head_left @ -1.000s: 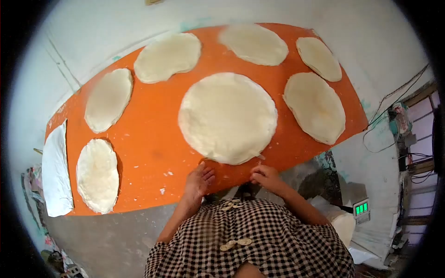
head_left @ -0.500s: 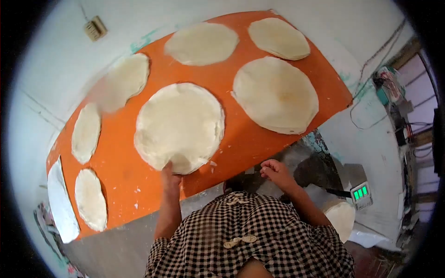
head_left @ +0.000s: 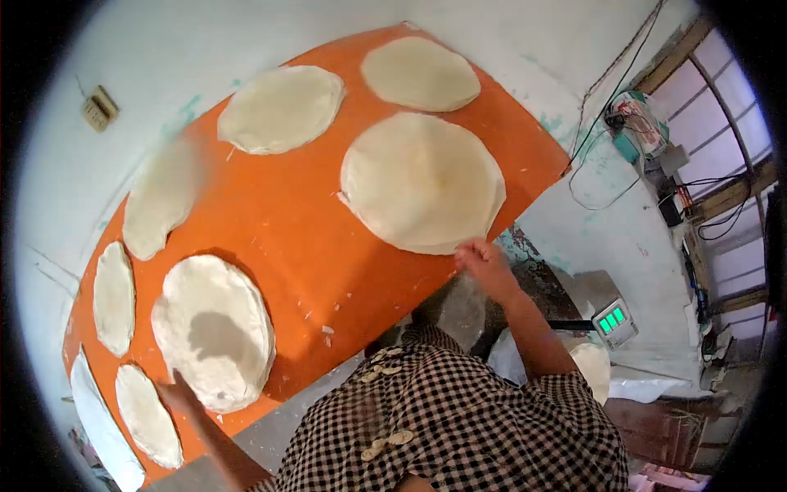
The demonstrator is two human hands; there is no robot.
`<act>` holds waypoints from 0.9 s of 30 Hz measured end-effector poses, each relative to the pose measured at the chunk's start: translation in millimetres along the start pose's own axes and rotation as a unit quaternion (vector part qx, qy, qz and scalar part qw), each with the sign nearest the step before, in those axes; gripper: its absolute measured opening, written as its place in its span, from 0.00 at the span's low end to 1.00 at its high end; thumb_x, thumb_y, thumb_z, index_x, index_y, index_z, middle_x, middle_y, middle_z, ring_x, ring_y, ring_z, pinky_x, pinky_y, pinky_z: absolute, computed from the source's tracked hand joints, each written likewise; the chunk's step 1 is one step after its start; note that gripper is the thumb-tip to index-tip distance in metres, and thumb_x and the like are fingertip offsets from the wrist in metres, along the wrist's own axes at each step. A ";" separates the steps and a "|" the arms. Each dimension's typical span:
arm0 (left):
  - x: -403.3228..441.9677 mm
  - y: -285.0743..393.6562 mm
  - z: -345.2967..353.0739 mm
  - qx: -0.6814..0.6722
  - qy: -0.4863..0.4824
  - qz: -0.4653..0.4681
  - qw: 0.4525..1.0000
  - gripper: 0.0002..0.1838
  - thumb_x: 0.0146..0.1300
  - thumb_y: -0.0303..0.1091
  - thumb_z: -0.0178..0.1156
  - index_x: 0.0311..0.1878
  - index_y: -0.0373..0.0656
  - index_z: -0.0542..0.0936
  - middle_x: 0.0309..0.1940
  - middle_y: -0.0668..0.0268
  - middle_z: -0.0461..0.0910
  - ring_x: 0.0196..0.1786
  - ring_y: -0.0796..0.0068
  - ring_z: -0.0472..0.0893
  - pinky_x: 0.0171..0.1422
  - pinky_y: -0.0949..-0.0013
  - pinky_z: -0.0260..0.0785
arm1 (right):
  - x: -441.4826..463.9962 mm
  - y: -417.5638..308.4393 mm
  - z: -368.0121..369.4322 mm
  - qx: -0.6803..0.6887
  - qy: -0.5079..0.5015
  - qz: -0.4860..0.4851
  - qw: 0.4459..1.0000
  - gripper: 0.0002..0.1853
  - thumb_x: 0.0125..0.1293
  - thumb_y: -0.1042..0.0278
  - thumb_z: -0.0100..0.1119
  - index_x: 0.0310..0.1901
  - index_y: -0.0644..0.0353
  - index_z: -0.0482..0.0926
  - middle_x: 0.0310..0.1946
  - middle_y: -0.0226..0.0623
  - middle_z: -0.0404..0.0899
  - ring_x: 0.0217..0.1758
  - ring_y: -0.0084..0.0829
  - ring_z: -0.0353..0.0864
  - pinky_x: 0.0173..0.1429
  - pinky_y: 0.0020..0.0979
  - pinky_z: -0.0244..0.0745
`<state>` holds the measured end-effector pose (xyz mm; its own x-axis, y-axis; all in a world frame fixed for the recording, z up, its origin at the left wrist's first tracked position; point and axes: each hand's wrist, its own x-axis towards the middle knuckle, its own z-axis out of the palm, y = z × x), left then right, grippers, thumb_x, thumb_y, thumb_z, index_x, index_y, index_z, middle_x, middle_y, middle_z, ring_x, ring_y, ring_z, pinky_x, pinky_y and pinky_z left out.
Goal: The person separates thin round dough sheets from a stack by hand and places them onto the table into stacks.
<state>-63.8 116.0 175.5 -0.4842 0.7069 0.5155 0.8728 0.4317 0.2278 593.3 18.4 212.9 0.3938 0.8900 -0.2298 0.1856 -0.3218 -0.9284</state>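
Note:
A thick round stack of pale dough sheets lies at the left front of the orange table, with a hand's shadow across it. My left hand is at its near left edge, thumb raised and fingers apart, close to a narrow oval dough piece. Across the table, my right hand pinches the near edge of a wider stack of round dough sheets. Its fingertips are partly hidden by the hand itself.
More flat dough rounds lie along the far side, including one dough round and another. A white folded sheet lies at the left end. On the right are a scale display with green digits and hanging cables.
My view has turned right. The thick dough stack has shifted left and nearer, beside the oval pieces, with my left hand along it. My right hand has reached the wider stack's edge.

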 end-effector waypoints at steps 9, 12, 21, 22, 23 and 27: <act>-229.1 360.7 -7.8 -0.583 -0.623 -0.343 0.394 0.20 0.60 0.44 0.54 0.47 0.38 0.71 0.43 0.58 0.75 0.47 0.63 0.75 0.49 0.63 0.68 | 156.3 81.2 -134.4 -0.087 0.186 -0.050 0.977 0.19 0.58 0.61 0.55 0.45 0.66 0.71 0.37 0.41 0.76 0.42 0.33 0.75 0.46 0.33 0.69; -267.6 421.9 2.7 -0.587 -0.611 -0.395 0.355 0.21 0.61 0.46 0.53 0.50 0.39 0.69 0.47 0.58 0.72 0.52 0.62 0.71 0.56 0.60 0.64 | 199.9 97.0 -158.0 -0.093 0.163 -0.020 0.982 0.20 0.58 0.58 0.55 0.43 0.67 0.70 0.37 0.41 0.75 0.41 0.33 0.73 0.46 0.35 0.68; -315.5 495.6 3.8 -0.593 -0.515 -0.458 0.417 0.26 0.60 0.44 0.54 0.58 0.39 0.64 0.54 0.58 0.67 0.56 0.62 0.67 0.59 0.59 0.60 | 254.9 106.5 -166.5 -0.016 0.000 0.114 0.993 0.19 0.59 0.58 0.53 0.41 0.69 0.73 0.34 0.42 0.76 0.36 0.34 0.74 0.40 0.36 0.70; -318.8 497.3 10.8 -0.594 -0.505 -0.469 0.416 0.27 0.61 0.43 0.53 0.59 0.39 0.63 0.57 0.57 0.65 0.59 0.62 0.65 0.61 0.58 0.60 | 252.7 93.2 -166.1 -0.018 -0.020 0.129 0.991 0.18 0.58 0.58 0.53 0.40 0.69 0.73 0.34 0.41 0.76 0.35 0.34 0.75 0.39 0.36 0.70; -321.1 496.5 16.3 -0.622 -0.491 -0.436 0.427 0.26 0.59 0.41 0.55 0.58 0.38 0.64 0.55 0.58 0.66 0.57 0.63 0.67 0.58 0.60 0.62 | 250.6 85.7 -164.9 -0.019 -0.037 0.145 0.989 0.18 0.58 0.59 0.53 0.39 0.69 0.74 0.33 0.41 0.77 0.34 0.33 0.75 0.38 0.36 0.70; -301.1 492.2 2.3 -0.673 -0.455 -0.313 0.493 0.26 0.56 0.37 0.57 0.56 0.36 0.65 0.51 0.60 0.70 0.53 0.66 0.70 0.52 0.65 0.66 | 260.0 149.7 -136.1 0.057 -0.123 0.026 0.990 0.15 0.58 0.63 0.53 0.38 0.70 0.76 0.30 0.39 0.78 0.33 0.32 0.76 0.37 0.36 0.71</act>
<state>511.5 116.9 130.6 0.0223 0.8942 -0.4470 -0.5095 0.3949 0.7645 846.0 157.7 53.9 0.1662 0.9293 -0.3298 0.0624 -0.3436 -0.9370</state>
